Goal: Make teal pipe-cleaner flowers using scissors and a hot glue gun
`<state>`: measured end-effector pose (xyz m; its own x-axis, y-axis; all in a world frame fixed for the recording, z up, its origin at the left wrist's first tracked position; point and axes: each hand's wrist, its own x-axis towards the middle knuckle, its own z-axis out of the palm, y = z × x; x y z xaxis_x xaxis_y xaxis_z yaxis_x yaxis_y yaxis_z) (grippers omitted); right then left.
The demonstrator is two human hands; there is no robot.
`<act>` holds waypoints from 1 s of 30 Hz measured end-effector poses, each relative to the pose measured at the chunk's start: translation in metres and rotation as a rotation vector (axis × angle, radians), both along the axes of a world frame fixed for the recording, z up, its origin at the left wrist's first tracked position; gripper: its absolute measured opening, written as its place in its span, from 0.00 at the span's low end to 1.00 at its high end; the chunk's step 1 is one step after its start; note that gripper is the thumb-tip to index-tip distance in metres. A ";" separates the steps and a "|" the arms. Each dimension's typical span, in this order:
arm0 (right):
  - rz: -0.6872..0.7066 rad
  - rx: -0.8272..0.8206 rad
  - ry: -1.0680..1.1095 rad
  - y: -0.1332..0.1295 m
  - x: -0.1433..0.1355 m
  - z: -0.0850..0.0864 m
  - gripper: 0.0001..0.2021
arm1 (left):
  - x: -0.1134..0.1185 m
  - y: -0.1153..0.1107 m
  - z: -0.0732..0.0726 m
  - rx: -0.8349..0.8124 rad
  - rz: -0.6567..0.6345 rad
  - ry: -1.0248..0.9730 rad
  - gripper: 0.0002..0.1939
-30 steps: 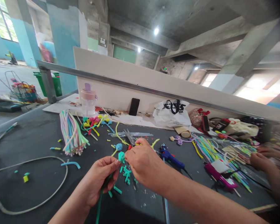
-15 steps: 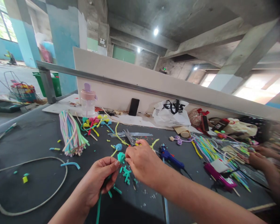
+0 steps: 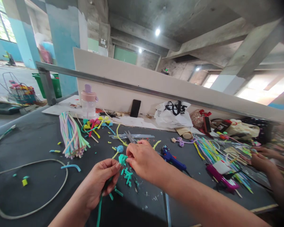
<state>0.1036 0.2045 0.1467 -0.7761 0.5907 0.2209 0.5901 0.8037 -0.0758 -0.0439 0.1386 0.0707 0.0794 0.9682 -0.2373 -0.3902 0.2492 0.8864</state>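
My left hand (image 3: 107,176) grips a green fuzzy stem that hangs down below it, with a bunched green head (image 3: 122,160) at the top between thumb and fingers. The fingertips of my right hand (image 3: 144,160) are pinched against the right side of that head. Just behind it lies a blue ball on a yellow stem (image 3: 119,149). Cut green pieces (image 3: 127,176) are scattered below my hands. Scissors (image 3: 130,137) lie beyond my right hand, partly hidden by it. A blue glue gun (image 3: 174,160) rests to the right.
A bundle of pastel stems (image 3: 73,135) and a looped cable (image 3: 66,176) are on the left. A bottle (image 3: 88,102), phone (image 3: 135,108) and white bag (image 3: 172,115) stand along the back. Another person's hands (image 3: 262,159) work at the far right, near a magenta glue gun (image 3: 222,178).
My right hand has shifted very slightly at the green head, and its fingers are bent a little differently. My left hand keeps its hold. The view has moved a touch.
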 end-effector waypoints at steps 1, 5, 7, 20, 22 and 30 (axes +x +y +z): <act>-0.007 -0.023 0.010 0.000 0.000 0.000 0.05 | 0.000 0.000 0.000 0.003 0.001 -0.008 0.20; -0.026 -0.097 0.058 0.000 0.000 0.002 0.06 | 0.000 0.001 0.000 -0.013 0.006 -0.051 0.19; -0.029 -0.102 0.079 -0.001 0.001 0.004 0.06 | 0.000 0.001 0.001 -0.024 0.002 -0.078 0.18; -0.097 -0.066 0.159 -0.008 0.002 -0.005 0.13 | -0.001 0.002 -0.001 -0.014 -0.013 -0.123 0.15; -0.094 -0.069 0.158 -0.007 0.001 -0.006 0.12 | -0.001 0.002 -0.002 -0.007 -0.020 -0.120 0.16; -0.082 -0.178 0.127 -0.001 0.000 0.003 0.10 | -0.001 0.001 -0.003 0.005 -0.034 -0.100 0.16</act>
